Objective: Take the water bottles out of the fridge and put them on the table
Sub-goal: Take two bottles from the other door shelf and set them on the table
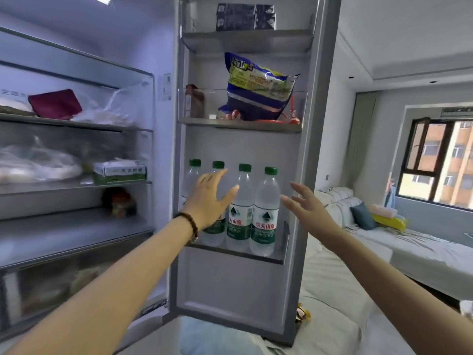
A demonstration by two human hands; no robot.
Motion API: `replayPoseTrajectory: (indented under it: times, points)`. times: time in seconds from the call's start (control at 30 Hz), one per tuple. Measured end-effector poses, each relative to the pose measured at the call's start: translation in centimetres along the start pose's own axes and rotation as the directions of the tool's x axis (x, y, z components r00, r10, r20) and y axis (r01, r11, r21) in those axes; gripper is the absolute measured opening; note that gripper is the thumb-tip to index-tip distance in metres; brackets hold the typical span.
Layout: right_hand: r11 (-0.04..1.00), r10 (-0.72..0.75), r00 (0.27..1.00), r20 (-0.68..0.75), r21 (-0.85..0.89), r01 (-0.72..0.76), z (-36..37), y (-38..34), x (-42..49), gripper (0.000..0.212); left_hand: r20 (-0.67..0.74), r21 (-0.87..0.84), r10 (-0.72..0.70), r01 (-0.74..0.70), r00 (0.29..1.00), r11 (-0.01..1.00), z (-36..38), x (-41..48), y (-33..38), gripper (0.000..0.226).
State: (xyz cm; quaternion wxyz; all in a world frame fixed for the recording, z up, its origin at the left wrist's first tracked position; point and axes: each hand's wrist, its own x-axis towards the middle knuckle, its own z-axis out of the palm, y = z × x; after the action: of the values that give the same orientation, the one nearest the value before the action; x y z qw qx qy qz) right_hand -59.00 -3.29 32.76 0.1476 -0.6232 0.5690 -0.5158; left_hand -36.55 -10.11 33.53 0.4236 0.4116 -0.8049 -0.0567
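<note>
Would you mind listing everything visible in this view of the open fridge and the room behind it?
water bottles: four, clear with green caps, lowest door shelf
snack bag: one, blue and green, middle door shelf
dark cartons: two, stacked, top door shelf
maroon pouch: one, inner fridge shelf
green-and-white box: one, inner shelf below
sofa: one, pale, under the window
teal cushion: one, on the sofa
bead bracelet: one, dark, left wrist
left hand: open, in front of the bottles
right hand: open, beside the rightmost bottle

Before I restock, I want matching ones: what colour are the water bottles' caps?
Green. The head view shows all four water bottles in the fridge door shelf.
</note>
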Motion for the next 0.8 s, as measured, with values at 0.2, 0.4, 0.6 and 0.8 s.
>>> replayPoseTrajectory:
  times: [0.2,0.4,0.6,0.8]
  points:
    - [0.997,-0.062,0.997,-0.036,0.05,0.064,1.5,0.8,6.2,0.064,0.005,0.069,0.157,-0.157,0.988,0.985,2.4,6.9,-1.3,0.059]
    - [0.996,-0.071,0.994,-0.084,0.038,0.075,3.5,0.8,10.1,0.051,0.094,0.088,0.213,-0.221,0.972,0.971,3.8,10.7,-2.5,0.044]
    - [0.985,-0.117,0.977,-0.179,0.105,0.137,4.5,2.1,10.8,0.031,0.18,-0.365,0.297,-0.216,0.938,0.906,3.7,11.4,-3.7,0.035]
    - [0.964,-0.117,0.976,-0.182,0.217,0.156,5.2,2.7,10.7,0.029,0.23,-0.556,0.28,-0.11,0.932,0.823,4.0,11.3,-3.4,0.03]
